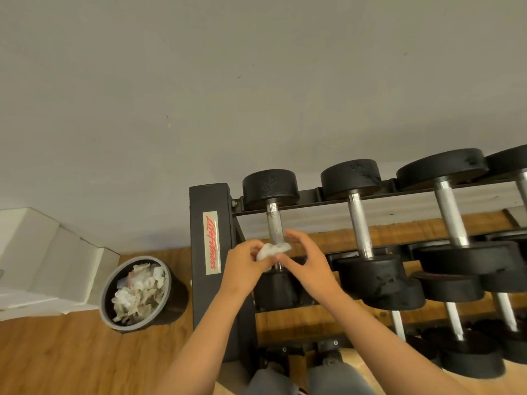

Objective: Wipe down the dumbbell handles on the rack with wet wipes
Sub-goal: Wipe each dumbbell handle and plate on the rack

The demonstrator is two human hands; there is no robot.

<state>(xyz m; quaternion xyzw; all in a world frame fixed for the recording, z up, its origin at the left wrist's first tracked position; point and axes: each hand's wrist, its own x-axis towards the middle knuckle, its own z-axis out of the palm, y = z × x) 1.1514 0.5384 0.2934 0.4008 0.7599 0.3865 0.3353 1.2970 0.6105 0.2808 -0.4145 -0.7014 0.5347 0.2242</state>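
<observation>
- A plain grey wall [199, 81] fills the upper part of the view, above a wooden floor [57, 360].
- The left hand [242, 266] pinches a crumpled white wipe [272, 250] between thumb and curled fingers.
- The wipe is pressed against the lower end of a metal handle [274, 223], just above the near weight.
- The right hand [309, 265] is on the other side of the same handle. Its fingers are spread and loosely curved and they grasp nothing. Its thumb tip is at the handle just below the wipe, and I cannot tell whether it touches.
- That handle belongs to the leftmost dumbbell [270, 186] on the top shelf, and its far end shows brown specks.
- The black rack [199, 295] has a side post with a cream label [212, 242] in red script.
- Three more dumbbells [360, 223] lie in a row to the right on the same shelf, with others on the shelf below.
- A round dark bin [137, 292] stands on the floor to the left of the rack, holding crumpled white wipes.
- A white stepped block [42, 252] sits against the wall beyond the bin.
- Grey trouser knees [328, 377] show at the bottom edge.
</observation>
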